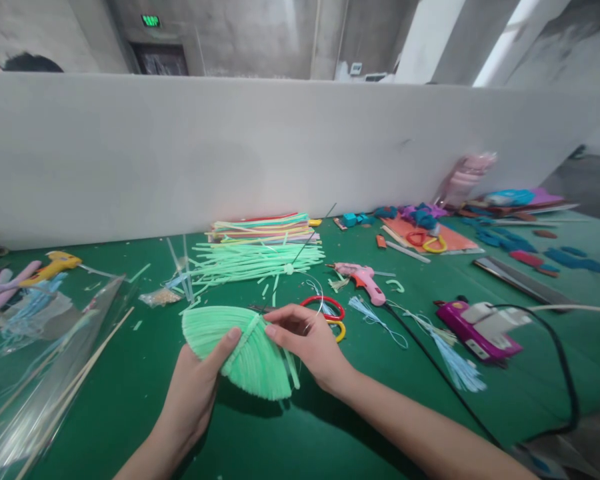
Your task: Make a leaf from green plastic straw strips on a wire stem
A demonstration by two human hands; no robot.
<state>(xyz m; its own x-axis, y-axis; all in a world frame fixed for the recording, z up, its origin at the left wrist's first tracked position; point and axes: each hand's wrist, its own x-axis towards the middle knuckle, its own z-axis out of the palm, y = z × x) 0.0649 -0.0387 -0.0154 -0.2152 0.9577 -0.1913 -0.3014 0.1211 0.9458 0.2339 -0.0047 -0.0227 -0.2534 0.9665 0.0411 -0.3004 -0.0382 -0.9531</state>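
Observation:
A light green fan of pipe cleaners [265, 363], packed side by side with a raised band across its middle, is held above the table. My left hand [193, 387] grips it from the lower left, thumb on top near the band. With bent fingers, my right hand [307, 340] pinches at the band's right end. One pipe cleaner [293, 369] sticks out loosely below those fingers. A thin clear loop of line curves up beside my right hand. Scissors [337, 307] with red and yellow handles lie partly hidden behind that hand.
Loose green pipe cleaners [250, 263] lie ahead, with multicoloured ones behind. A pink glue gun [363, 279] trails a black cord on the right, near blue tassels [455, 360] and a purple power strip [475, 330]. A yellow glue gun [55, 265] is at left. A white partition [180, 153] borders the table.

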